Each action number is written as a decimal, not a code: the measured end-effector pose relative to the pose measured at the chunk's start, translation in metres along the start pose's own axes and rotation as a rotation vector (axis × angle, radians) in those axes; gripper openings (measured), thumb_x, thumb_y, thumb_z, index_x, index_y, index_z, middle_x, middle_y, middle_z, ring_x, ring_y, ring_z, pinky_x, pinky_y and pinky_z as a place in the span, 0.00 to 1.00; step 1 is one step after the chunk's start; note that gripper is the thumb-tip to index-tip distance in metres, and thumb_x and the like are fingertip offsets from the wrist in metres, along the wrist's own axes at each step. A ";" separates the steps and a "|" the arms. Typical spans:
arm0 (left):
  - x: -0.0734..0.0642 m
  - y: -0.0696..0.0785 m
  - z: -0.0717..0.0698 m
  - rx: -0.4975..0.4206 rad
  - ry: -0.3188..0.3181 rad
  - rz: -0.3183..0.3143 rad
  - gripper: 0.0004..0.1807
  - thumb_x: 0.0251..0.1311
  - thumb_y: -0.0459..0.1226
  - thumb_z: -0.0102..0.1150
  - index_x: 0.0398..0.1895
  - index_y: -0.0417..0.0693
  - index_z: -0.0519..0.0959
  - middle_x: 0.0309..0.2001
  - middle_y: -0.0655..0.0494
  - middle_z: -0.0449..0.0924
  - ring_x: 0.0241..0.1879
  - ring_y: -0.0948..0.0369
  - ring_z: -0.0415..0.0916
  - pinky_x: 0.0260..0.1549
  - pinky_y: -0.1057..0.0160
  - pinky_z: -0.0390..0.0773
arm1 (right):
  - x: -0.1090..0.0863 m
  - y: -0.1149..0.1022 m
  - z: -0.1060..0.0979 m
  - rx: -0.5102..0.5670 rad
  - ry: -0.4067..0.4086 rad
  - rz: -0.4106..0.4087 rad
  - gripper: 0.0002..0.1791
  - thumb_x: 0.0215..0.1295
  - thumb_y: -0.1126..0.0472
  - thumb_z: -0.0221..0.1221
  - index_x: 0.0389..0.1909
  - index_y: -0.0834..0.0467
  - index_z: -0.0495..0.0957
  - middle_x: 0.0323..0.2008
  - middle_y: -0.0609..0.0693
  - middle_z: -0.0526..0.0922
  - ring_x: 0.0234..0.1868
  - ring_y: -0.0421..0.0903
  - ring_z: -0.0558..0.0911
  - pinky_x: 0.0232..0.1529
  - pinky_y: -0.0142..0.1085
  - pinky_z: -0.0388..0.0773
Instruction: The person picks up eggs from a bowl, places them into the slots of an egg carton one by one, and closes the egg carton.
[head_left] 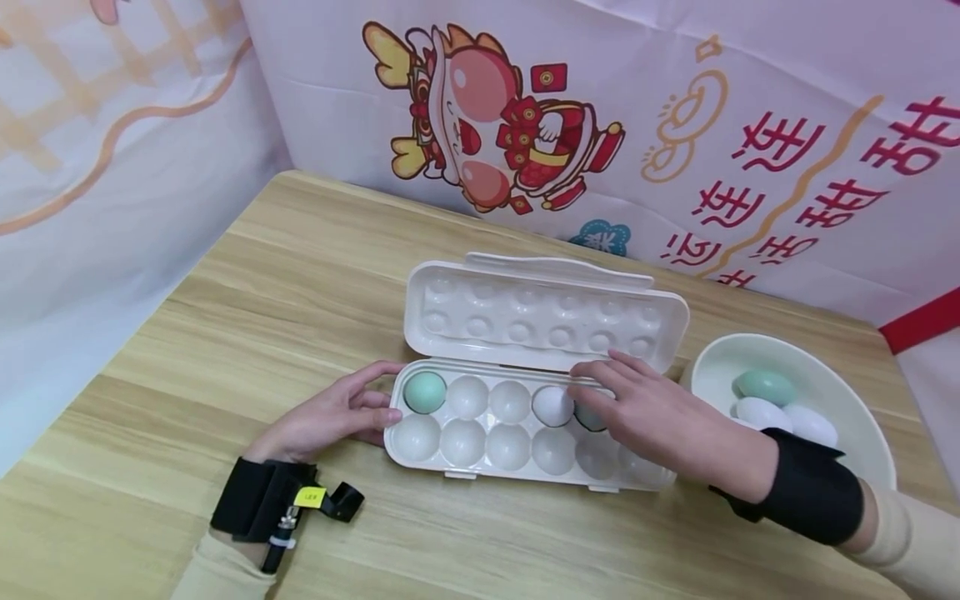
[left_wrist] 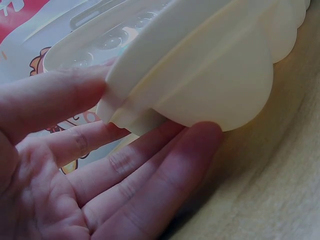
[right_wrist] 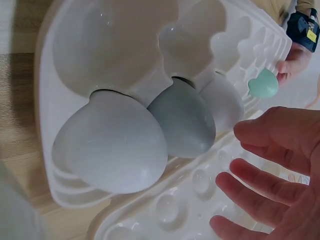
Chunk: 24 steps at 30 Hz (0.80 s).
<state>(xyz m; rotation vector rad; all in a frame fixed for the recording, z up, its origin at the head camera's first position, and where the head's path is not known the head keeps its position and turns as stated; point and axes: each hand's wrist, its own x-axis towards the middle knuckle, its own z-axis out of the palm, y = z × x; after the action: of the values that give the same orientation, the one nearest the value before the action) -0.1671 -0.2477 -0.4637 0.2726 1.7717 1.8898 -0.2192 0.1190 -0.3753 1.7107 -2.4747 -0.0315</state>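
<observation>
1. Wearing on the left wrist, towards the near side of the tabletop, a black strap with a yellow tag.
2. Gripping the left end of the white egg carton with the left hand, thumb and fingers clamped about it.
3. Lying mid-tabletop with the carton's two rows of cups, well in from the left edge and roughly in line with the far edge.
4. Reaching over the right part of the carton with the right hand, fingers apart and round nothing; cannot tell whether touching any egg.
5. Showing in the far row a green egg at the left end, then, side by side to the right end, a white egg, a grey-green egg and an end white egg.
6. Standing near the tabletop's right edge in an off-white bowl, with another green egg and some other white eggs inside.
7. Tilting back, open, with the carton's lid.
8. Hanging beyond the far edge as a printed backdrop.
</observation>
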 end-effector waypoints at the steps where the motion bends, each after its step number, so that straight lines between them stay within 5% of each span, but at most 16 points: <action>1: 0.000 0.000 0.000 0.002 -0.001 0.001 0.34 0.61 0.32 0.54 0.67 0.44 0.50 0.48 0.34 0.76 0.43 0.48 0.78 0.41 0.51 0.82 | -0.002 0.000 -0.001 -0.001 -0.008 0.006 0.27 0.40 0.72 0.68 0.46 0.60 0.74 0.47 0.56 0.77 0.52 0.51 0.73 0.56 0.54 0.71; 24: 0.001 0.000 -0.002 0.035 -0.024 0.016 0.34 0.62 0.32 0.52 0.68 0.42 0.49 0.48 0.34 0.76 0.43 0.49 0.78 0.41 0.53 0.82 | -0.043 0.013 -0.021 -0.060 -0.016 0.074 0.23 0.41 0.66 0.68 0.44 0.58 0.76 0.44 0.56 0.79 0.47 0.54 0.75 0.50 0.54 0.74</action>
<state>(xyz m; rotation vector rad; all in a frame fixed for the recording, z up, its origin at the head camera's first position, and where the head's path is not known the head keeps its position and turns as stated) -0.1690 -0.2489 -0.4646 0.3213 1.7931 1.8603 -0.2140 0.1651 -0.3574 1.6006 -2.5196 -0.1120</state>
